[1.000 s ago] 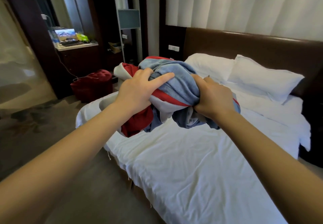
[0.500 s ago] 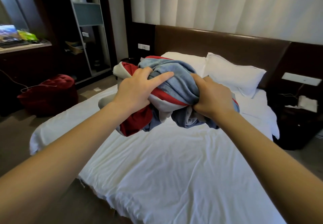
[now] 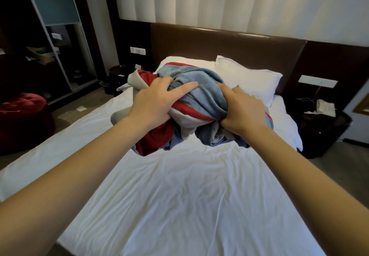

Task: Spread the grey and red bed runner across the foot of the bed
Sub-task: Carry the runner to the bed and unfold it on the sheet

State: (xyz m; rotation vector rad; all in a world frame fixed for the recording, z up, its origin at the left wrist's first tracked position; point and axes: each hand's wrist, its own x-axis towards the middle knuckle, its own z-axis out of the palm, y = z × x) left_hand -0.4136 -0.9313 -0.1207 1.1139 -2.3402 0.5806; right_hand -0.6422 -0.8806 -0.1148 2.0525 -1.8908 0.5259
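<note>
The grey and red bed runner [image 3: 201,100] is a crumpled bundle held in the air above the middle of the bed [image 3: 179,196]. My left hand [image 3: 155,104] grips its left side, fingers spread over the grey cloth. On the bundle's right side my right hand [image 3: 241,112] is clenched in the fabric. Red and pale folds hang below both hands. The white sheet beneath is flat with light creases. I face the bed from its foot, looking toward the headboard.
Two white pillows [image 3: 247,80] lie against the brown headboard [image 3: 229,44]. A dark nightstand [image 3: 323,124] with a white phone stands at the right. On the floor at the left sits a red cushion stool [image 3: 24,116], with a dark wardrobe [image 3: 50,36] behind it.
The view has swung to the right from the bed's left corner to face the bed square on. Both hands keep the same hold on the bundled runner.
</note>
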